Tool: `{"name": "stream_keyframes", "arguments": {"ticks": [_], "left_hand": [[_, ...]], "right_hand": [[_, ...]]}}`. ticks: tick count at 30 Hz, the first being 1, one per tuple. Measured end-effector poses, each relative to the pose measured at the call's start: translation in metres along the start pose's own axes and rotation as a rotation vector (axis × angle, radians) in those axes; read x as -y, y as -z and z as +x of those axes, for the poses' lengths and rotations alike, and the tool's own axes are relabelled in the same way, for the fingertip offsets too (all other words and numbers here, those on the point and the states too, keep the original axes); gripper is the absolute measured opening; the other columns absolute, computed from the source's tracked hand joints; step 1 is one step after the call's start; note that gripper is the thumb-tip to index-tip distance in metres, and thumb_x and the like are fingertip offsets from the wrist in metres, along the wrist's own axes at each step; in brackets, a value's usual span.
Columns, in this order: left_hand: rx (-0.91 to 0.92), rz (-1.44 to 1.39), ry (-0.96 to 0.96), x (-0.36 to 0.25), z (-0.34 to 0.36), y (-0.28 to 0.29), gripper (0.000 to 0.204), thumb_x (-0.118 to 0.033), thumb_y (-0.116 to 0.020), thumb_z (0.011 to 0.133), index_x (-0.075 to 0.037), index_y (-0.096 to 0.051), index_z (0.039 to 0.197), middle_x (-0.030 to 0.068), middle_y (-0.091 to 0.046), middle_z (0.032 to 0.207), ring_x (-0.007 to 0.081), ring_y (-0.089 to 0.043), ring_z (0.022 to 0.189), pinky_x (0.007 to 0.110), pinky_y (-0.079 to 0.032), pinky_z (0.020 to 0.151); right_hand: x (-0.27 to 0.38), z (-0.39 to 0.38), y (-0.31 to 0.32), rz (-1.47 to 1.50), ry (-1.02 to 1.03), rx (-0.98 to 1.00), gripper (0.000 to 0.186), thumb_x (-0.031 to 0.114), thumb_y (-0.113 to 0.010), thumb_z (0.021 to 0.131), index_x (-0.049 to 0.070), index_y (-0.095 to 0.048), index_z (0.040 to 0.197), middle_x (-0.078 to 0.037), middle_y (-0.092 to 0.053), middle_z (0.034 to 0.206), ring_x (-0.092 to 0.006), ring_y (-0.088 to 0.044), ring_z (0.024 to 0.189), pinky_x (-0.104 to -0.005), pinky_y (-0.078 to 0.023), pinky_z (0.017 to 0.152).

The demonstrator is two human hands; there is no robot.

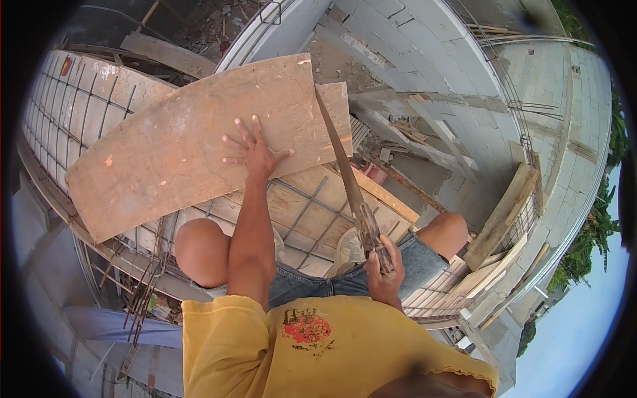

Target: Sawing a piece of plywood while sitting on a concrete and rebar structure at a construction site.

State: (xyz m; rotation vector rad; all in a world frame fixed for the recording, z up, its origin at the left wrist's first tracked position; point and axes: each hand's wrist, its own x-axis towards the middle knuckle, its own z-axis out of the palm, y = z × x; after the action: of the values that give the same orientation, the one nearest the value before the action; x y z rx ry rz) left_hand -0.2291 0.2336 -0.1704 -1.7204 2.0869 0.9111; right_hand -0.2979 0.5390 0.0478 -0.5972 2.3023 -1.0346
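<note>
— Yellow cloth shirt nearest; what lies beyond?
— Left hand spread flat on a scuffed wooden board above steel rods; right hand gripping a tapering saw by its handle, blade across the board's right end

A wall of pale grey blocks fills much of the upper right, with thin steel rods along its edge. A weathered plank slants at the right, and beyond it green foliage stands against blue sky. A grid of dark steel bars spreads from the middle toward the left — broken rubble lies at the top, a bluish sheet at lower left, beside rusty rods.
</note>
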Motion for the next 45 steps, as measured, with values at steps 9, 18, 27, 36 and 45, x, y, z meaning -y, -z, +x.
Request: {"name": "stream_keyframes", "arguments": {"ticks": [9,18,27,36,45], "left_hand": [[0.048,-0.041,-0.056,-0.031,-0.003,-0.030,0.139,-0.056,-0.089,0.055,-0.030,-0.002,0.159,0.0112,0.021,0.164,0.0544,0.029,0.140,0.086,0.009,0.095],[0.036,-0.013,0.007,0.007,-0.007,0.001,0.138,-0.056,-0.089,0.055,-0.030,-0.001,0.159,0.0104,0.021,0.164,0.0549,0.029,0.140,0.086,0.009,0.095],[0.031,-0.056,0.006,-0.002,0.009,-0.016,0.139,-0.055,-0.090,0.055,-0.031,-0.001,0.159,0.0123,0.018,0.164,0.0554,0.029,0.140,0.086,0.008,0.095],[-0.008,-0.046,-0.085,-0.036,0.006,-0.010,0.138,-0.054,-0.090,0.055,-0.029,-0.002,0.159,0.0126,0.018,0.164,0.0558,0.026,0.141,0.087,0.006,0.094],[0.054,0.034,-0.015,-0.020,-0.002,-0.005,0.145,-0.057,-0.091,0.051,-0.025,0.001,0.159,0.0115,0.025,0.162,0.0534,0.028,0.141,0.085,0.003,0.098]], "right_hand": [[-0.012,0.253,-0.104,0.008,0.160,-0.111,0.035,0.017,-0.062,0.098,0.000,-0.057,0.127,-0.009,-0.064,0.108,-0.0145,-0.059,0.091,-0.0298,-0.048,0.084],[-0.001,0.073,-0.040,0.184,-0.143,-0.026,0.038,0.002,-0.061,0.095,-0.003,-0.053,0.132,-0.015,-0.063,0.121,-0.0146,-0.060,0.111,-0.0266,-0.049,0.090],[-0.025,0.118,-0.081,0.122,0.053,-0.060,0.036,0.012,-0.061,0.098,0.000,-0.054,0.131,-0.010,-0.064,0.107,-0.0091,-0.059,0.086,-0.0237,-0.049,0.078],[-0.002,0.172,-0.100,0.052,0.136,-0.017,0.044,0.007,-0.065,0.093,0.005,-0.052,0.134,-0.017,-0.069,0.109,-0.0259,-0.071,0.095,-0.0315,-0.053,0.078],[0.026,0.167,-0.068,0.057,0.063,0.067,0.055,0.029,-0.057,0.100,0.004,-0.037,0.146,-0.025,-0.053,0.137,-0.0311,-0.055,0.125,-0.0387,-0.042,0.101]]}}
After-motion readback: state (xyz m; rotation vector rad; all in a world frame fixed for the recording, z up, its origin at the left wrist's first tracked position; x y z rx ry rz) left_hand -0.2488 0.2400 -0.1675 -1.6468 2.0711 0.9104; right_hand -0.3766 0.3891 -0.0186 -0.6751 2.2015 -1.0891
